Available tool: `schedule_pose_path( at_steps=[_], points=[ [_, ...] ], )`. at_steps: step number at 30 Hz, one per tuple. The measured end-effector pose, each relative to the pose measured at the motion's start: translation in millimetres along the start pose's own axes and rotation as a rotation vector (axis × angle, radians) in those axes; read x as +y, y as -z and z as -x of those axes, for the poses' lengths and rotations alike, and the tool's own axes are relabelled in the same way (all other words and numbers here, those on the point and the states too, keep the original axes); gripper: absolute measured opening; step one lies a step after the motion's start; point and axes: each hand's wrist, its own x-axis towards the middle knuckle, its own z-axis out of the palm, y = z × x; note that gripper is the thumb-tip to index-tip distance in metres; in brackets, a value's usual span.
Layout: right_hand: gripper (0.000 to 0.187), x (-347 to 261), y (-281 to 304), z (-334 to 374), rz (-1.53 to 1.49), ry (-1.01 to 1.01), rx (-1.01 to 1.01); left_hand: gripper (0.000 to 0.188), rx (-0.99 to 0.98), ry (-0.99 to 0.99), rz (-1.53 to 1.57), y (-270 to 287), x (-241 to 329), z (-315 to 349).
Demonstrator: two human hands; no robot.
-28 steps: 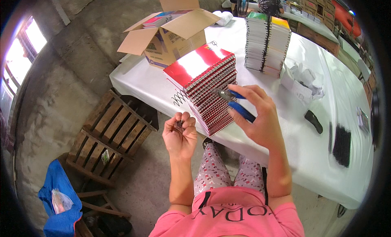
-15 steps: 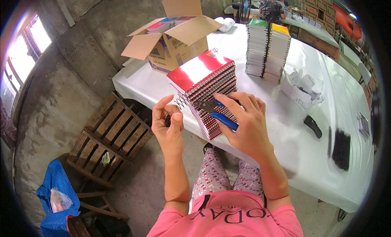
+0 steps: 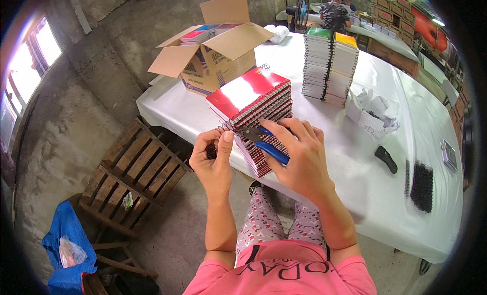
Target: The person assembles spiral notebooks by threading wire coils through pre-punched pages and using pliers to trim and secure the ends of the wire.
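A tall stack of red spiral-bound notebooks (image 3: 247, 92) stands at the table's near edge, its coiled spines facing me. My right hand (image 3: 303, 158) is closed around blue-handled wire cutters (image 3: 273, 152), whose jaws reach the stack's near left corner. At that corner my left hand (image 3: 213, 166) pinches a loose end of dark spiral wire (image 3: 223, 126) between thumb and forefinger. More dark coiled wire (image 3: 211, 152) shows inside its curled fingers. Whether the cutter jaws touch the wire is too small to tell.
An open cardboard box (image 3: 218, 67) holding notebooks stands behind the stack. Farther right are stacked notebooks with black spirals (image 3: 329, 64), a small white box with crumpled paper (image 3: 368, 115), a black object (image 3: 386, 159) and black coils (image 3: 422, 187). A wooden pallet (image 3: 134, 173) leans at left.
My left hand has moved up and right to the stack's corner, its thumb and forefinger closing on the wire end. The cutters have shifted slightly left, toward that hand.
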Motion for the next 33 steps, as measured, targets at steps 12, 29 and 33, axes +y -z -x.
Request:
schedule_pose_path(
  at_steps=[12,29,33],
  points=[
    [0.049,1,0,2,-0.045,-0.098,-0.076,0.016,-0.005,-0.089,-0.111,1,-1,-1],
    [0.047,-4,8,-8,0.048,0.019,0.044,0.023,-0.127,-0.238,-0.211,0,2,-5],
    [0.044,-5,9,-9,-0.011,0.007,0.033,0.021,-0.147,-0.299,-0.253,2,1,-7]
  ],
)
